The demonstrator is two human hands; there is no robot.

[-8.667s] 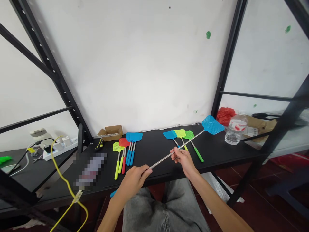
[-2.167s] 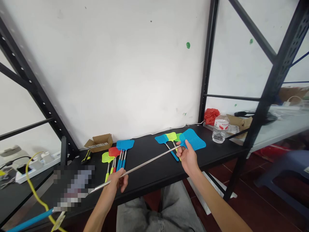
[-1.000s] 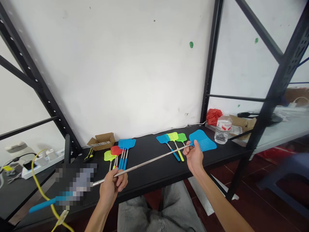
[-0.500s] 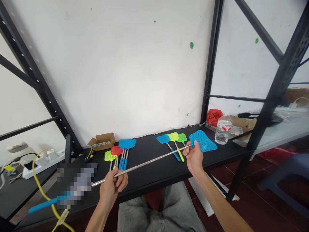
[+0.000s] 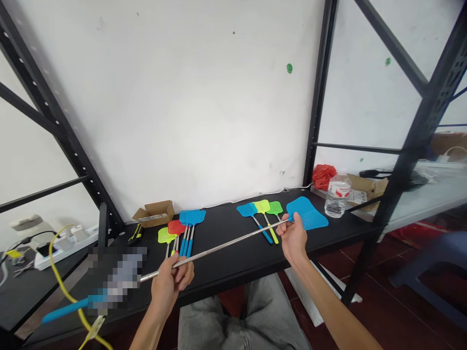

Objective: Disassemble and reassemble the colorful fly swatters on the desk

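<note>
A blue fly swatter (image 5: 226, 244) with a long extended metal rod stretches across the front of the black shelf, its blue grip out at the left. My left hand (image 5: 170, 282) is closed round the rod towards the grip end. At the neck, just below the mesh head, my right hand (image 5: 292, 237) pinches the swatter. Behind my left hand lies a row of shorter swatters: yellow-green (image 5: 166, 236), red (image 5: 176, 227) and several blue (image 5: 192, 217). Another group, blue (image 5: 247, 210), yellow (image 5: 261, 206) and green (image 5: 274, 208), lies behind the rod near my right hand.
An open cardboard box (image 5: 155, 214) and a yellow-and-black tool (image 5: 134, 235) stand at the back left. A power strip (image 5: 65, 247) and yellow cable (image 5: 58, 272) are further left. At the right stand a water bottle (image 5: 336, 195) and red bag (image 5: 323, 176). Black posts (image 5: 317, 97) frame the shelf.
Since the oldest frame, my right hand has moved from mid-rod to the neck beside the head, and my left hand has shifted up the rod from the grip. Over the last second both stay still.
</note>
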